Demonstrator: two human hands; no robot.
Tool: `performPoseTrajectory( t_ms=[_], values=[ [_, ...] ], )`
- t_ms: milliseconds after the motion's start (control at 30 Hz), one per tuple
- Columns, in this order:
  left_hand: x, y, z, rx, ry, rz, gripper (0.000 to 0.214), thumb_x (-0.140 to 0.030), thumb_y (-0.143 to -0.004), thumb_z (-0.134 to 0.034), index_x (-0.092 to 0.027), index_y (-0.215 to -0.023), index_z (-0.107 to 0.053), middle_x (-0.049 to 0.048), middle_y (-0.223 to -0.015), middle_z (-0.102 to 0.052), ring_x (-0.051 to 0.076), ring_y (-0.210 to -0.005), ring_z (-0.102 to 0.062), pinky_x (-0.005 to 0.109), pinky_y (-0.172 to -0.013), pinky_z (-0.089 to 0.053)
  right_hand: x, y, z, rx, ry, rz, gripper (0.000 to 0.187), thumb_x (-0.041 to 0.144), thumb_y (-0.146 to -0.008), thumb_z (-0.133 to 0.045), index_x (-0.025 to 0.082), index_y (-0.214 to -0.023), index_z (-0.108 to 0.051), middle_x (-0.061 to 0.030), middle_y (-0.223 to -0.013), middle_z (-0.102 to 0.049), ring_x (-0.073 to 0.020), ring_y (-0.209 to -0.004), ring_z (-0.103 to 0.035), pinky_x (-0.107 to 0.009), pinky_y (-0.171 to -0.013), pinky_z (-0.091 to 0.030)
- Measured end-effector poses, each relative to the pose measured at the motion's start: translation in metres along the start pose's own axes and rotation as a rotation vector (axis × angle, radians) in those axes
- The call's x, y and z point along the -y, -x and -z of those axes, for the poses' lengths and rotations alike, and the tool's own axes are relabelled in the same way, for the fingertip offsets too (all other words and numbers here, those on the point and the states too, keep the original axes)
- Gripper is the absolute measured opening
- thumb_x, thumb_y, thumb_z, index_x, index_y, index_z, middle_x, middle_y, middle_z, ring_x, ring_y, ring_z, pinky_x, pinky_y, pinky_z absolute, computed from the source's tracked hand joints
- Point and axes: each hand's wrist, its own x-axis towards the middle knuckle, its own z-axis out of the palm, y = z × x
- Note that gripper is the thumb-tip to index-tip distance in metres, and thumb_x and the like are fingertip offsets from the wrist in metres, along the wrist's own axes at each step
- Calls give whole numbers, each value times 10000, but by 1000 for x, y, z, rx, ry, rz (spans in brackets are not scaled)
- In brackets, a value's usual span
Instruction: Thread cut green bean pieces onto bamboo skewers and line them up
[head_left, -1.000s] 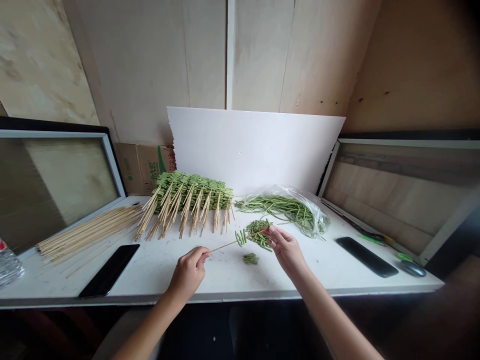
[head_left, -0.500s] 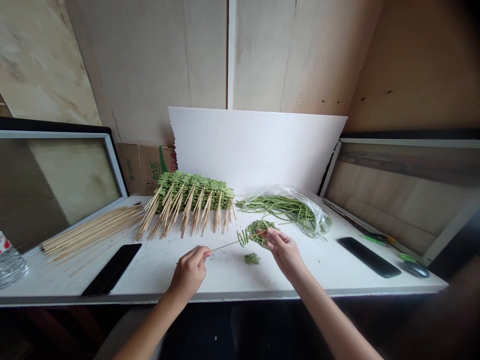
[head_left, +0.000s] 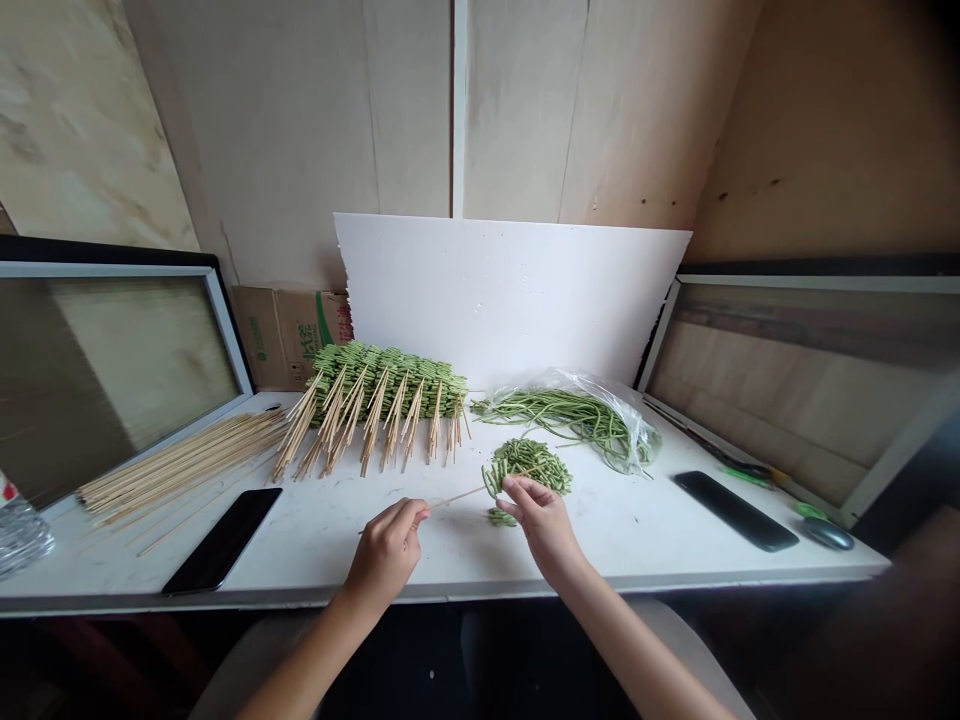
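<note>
My left hand (head_left: 388,540) is closed round the blunt end of a thin bamboo skewer (head_left: 461,495), which slants up to the right. Several cut pieces of long bean (head_left: 491,478) are threaded side by side near its far end. With thumb and fingers pinched, my right hand (head_left: 546,522) grips the bean pieces on the skewer; its fingers partly cover them. Just behind lies a heap of cut bean pieces (head_left: 553,466) on the white table (head_left: 450,565). A small bunch of cut pieces (head_left: 499,517) sits below the skewer, partly hidden by the right hand.
Loaded bean skewers (head_left: 390,382) are stacked at the back left, beside loose bamboo skewers (head_left: 187,458). Whole long beans (head_left: 570,412) lie in a clear plastic bag (head_left: 643,440). A black phone (head_left: 222,540) lies left; another dark phone-like slab (head_left: 735,510) and a mouse (head_left: 828,533) lie right.
My right hand has slid left and down along the skewer, from its tip to the threaded bean pieces. My left hand has shifted slightly right, still holding the skewer.
</note>
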Motion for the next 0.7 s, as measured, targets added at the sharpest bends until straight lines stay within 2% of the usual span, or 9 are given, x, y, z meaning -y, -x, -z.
performPoseTrajectory(
  t_ms=[133, 233, 367, 467, 600, 700],
  values=[
    [0, -2, -2, -2, 41, 57, 228, -85, -981, -453, -213, -926, -634, 22, -789, -719, 164, -712, -712, 241, -683, -538, 6, -5, 6, 44, 83, 30, 358, 509, -712, -878, 209, -901, -826, -86, -1098, -763, -263, -984, -698, -418, -888, -597],
    [6, -3, -3, -21, 50, 128, 224, -88, -962, -461, -213, -908, -640, 14, -754, -707, 164, -686, -704, 236, -660, -525, 15, -14, 18, 150, 340, 145, 399, 567, -794, -793, 263, -1050, -820, -101, -1199, -755, -305, -1023, -698, -474, -884, -574],
    [15, -2, -4, -12, 21, 195, 199, -116, -949, -487, -217, -875, -641, 1, -712, -693, 160, -635, -678, 235, -622, -497, 16, -22, 35, 241, 845, 425, 273, 527, -871, -723, 311, -994, -835, -109, -1021, -784, -369, -1041, -640, -544, -884, -513],
    [18, -1, -4, 7, 20, 207, 191, -131, -952, -488, -213, -870, -641, -1, -704, -686, 157, -624, -665, 236, -621, -489, 8, -23, 42, 304, 1031, 572, 192, 437, -898, -707, 312, -957, -839, -110, -924, -772, -358, -985, -605, -520, -853, -499],
    [19, 1, -5, 27, 35, 213, 201, -136, -958, -471, -207, -888, -645, 11, -731, -698, 159, -648, -672, 234, -632, -496, 1, -22, 41, 384, 1131, 581, 202, 342, -945, -647, 243, -898, -816, -112, -871, -739, -317, -950, -589, -445, -825, -497],
    [19, 1, -5, 34, 44, 216, 203, -136, -957, -468, -206, -884, -644, 15, -735, -703, 161, -658, -678, 232, -638, -500, 0, -21, 39, 376, 1215, 546, 197, 279, -964, -614, 217, -869, -775, -107, -873, -728, -311, -966, -585, -432, -839, -492]
  ],
)
